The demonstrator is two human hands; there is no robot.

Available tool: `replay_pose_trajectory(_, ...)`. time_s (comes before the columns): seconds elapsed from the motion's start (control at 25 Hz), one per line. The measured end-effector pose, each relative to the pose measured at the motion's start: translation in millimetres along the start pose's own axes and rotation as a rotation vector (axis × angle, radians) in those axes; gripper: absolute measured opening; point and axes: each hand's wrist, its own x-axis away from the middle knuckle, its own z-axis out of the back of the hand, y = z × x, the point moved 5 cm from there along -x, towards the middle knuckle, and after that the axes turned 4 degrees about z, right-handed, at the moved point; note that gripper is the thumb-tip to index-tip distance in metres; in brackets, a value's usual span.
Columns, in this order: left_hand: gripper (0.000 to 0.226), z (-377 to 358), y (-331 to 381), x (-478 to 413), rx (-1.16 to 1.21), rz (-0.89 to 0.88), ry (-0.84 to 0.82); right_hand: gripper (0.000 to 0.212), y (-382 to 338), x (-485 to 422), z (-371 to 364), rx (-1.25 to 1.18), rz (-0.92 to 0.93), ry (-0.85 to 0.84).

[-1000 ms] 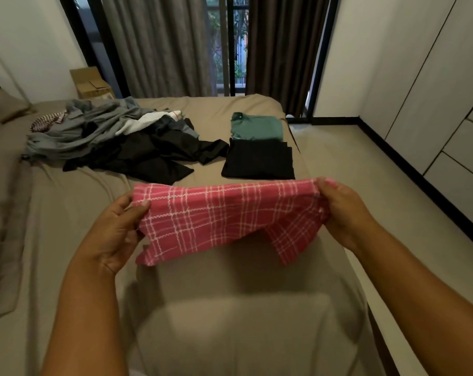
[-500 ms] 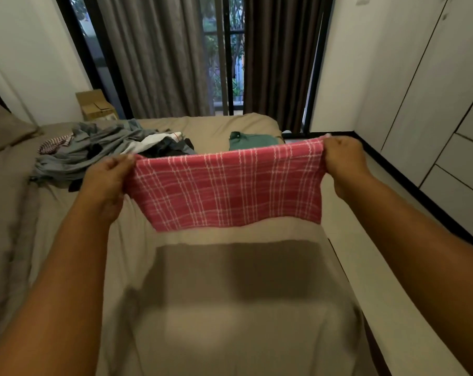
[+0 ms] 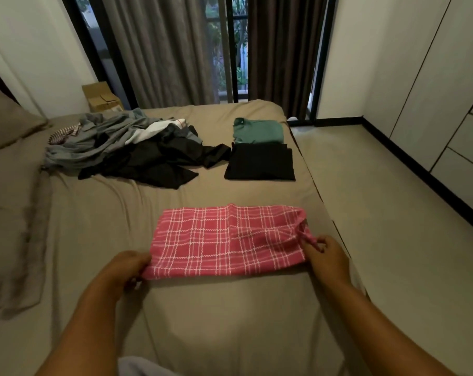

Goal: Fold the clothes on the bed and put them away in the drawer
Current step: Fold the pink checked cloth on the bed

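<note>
Whereas half a second ago it hung stretched in the air, the pink plaid cloth [image 3: 224,240] now lies flat by the bed's [image 3: 202,335] right edge. The left hand [image 3: 124,270] and right hand [image 3: 327,256] each pinch a near corner, so it looks ready for the next fold. Beyond lie a folded black garment [image 3: 259,164] and a green shirt [image 3: 258,131]; an unfolded pile [image 3: 126,150] waits far left.

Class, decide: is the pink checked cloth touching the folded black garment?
Apart. The head view shows bare bedsheet between the pink checked cloth and the folded black garment.
</note>
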Motion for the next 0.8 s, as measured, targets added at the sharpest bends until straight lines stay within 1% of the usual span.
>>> replay_pose_trajectory(0.12,0.024,-3.0,7.3,0.0,-0.121,-0.033,0.036,0.023,-4.1,6.7,6.4,-0.015,0.007,0.045)
replay_pose_trajectory(0.2,0.028,-0.7,7.4,0.9,-0.229,-0.052,0.062,0.031,-6.4,18.9,10.4,-0.046,0.018,0.016)
replay_pose_trajectory(0.28,0.028,7.7,3.3,-2.7,-0.238,-0.056,0.101,0.036,-6.0,34.4,12.0,-0.110,0.014,-0.051)
replay_pose_trajectory(0.36,0.025,14.5,-1.6,-4.4,-0.204,-0.040,0.138,0.034,-2.7,49.2,12.2,-0.165,-0.005,-0.109)
replay_pose_trajectory(0.48,0.021,16.3,-10.8,-5.2,-0.109,0.054,0.117,0.017,1.1,62.7,13.0,-0.186,-0.015,-0.161)
replay_pose_trajectory(0.52,0.021,15.8,-12.9,-4.6,-0.111,0.091,0.102,0.015,3.0,63.1,13.6,-0.191,-0.019,-0.161)
replay_pose_trajectory(0.6,0.021,12.5,-14.2,-1.8,-0.043,0.145,0.066,0.020,5.7,58.8,18.0,-0.126,-0.008,-0.129)
replay_pose_trajectory(0.68,0.020,9.8,-9.5,2.4,0.106,0.144,0.043,0.032,4.0,50.9,22.3,-0.073,-0.002,-0.110)
replay_pose_trajectory(0.76,0.019,14.9,-2.8,5.1,0.155,0.080,0.113,0.035,-0.7,42.6,23.0,-0.099,-0.032,-0.115)
replay_pose_trajectory(0.8,0.018,20.0,-1.0,4.5,0.144,0.036,0.169,0.034,-4.6,39.8,23.2,-0.097,-0.036,-0.120)
